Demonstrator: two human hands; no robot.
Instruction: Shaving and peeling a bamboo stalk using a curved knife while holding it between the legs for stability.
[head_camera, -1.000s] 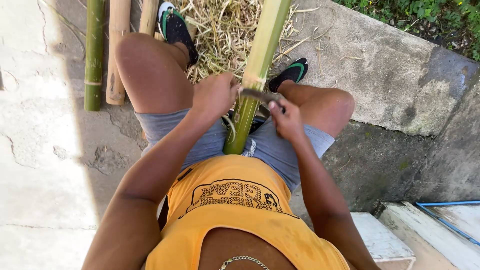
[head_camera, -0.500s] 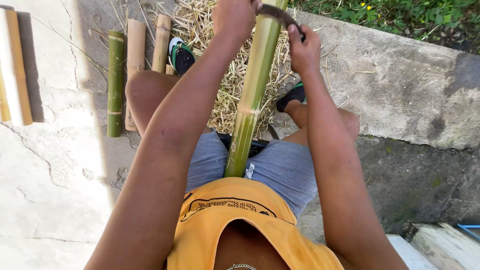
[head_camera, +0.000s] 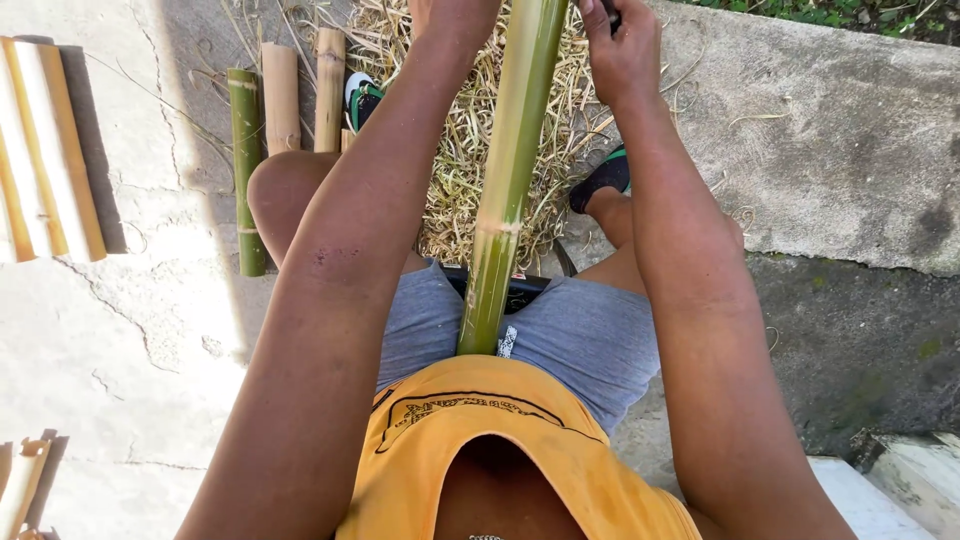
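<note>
A: Main item?
B: One long green bamboo pole (head_camera: 507, 185), butt against the yellow shirt (head_camera: 470, 440), running up between the knees and out past the top edge.
A: Hands?
B: Right hand (head_camera: 622, 55) is curled tight around a dark tool handle (head_camera: 612, 12), mostly cut off. Left hand (head_camera: 450, 12) is largely out of frame; can't tell its grip.
A: Other bamboo?
B: Three short cut pieces (head_camera: 280, 95) beside the left knee, one green, two tan. Split yellow slats (head_camera: 45, 150) far left, count unclear. Another piece (head_camera: 22, 480) at the bottom-left corner, cropped.
A: Ground?
B: Pile of dry shavings (head_camera: 470, 130) under the pole; two dark shoes, both partly hidden.
</note>
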